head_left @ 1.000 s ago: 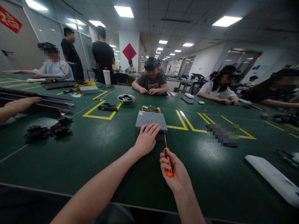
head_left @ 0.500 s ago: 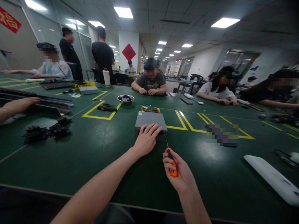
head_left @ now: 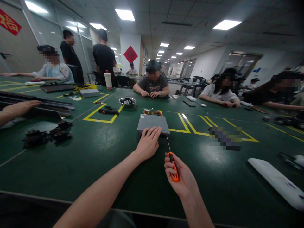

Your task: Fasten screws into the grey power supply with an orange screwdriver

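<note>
My left hand (head_left: 148, 144) presses flat on the rigid, heavy-looking metal box (head_left: 152, 123) while my right hand (head_left: 181, 177) wraps the light screwdriver (head_left: 174, 166) by its handle.

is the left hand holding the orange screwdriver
No, the right hand grips the orange screwdriver; the left hand rests flat on the grey metal box.

The metal box (head_left: 153, 123) is lying on the table (head_left: 95, 164); the bowl (head_left: 127, 101) is sitting behind it, my screwdriver (head_left: 173, 166) before it.
</note>
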`<action>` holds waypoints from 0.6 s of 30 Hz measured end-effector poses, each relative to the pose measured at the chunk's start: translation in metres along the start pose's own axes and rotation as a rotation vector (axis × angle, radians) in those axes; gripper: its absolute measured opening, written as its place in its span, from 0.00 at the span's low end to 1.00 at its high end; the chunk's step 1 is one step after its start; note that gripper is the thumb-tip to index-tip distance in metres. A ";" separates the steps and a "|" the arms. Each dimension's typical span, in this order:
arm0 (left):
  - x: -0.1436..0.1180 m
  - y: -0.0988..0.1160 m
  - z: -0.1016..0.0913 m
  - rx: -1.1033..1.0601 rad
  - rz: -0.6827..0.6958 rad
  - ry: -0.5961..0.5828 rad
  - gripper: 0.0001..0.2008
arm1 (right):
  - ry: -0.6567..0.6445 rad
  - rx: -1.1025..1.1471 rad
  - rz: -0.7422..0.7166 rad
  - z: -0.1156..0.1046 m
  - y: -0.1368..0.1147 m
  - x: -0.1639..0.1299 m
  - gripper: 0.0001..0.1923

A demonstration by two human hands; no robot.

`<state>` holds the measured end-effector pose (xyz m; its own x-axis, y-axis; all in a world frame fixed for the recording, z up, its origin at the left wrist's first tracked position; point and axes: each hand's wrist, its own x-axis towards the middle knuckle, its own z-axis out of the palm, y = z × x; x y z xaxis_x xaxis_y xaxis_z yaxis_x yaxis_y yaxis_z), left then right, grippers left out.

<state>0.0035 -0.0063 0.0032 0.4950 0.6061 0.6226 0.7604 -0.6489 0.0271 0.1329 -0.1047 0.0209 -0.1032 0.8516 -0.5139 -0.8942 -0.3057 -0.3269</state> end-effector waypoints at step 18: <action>-0.001 -0.001 -0.008 -0.001 0.097 -0.077 0.17 | -0.017 0.058 0.026 0.000 -0.003 0.000 0.06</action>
<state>-0.0005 -0.0099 0.0085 0.5973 0.5739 0.5603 0.7069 -0.7067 -0.0297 0.1360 -0.1039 0.0218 -0.1339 0.8506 -0.5084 -0.9148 -0.3034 -0.2666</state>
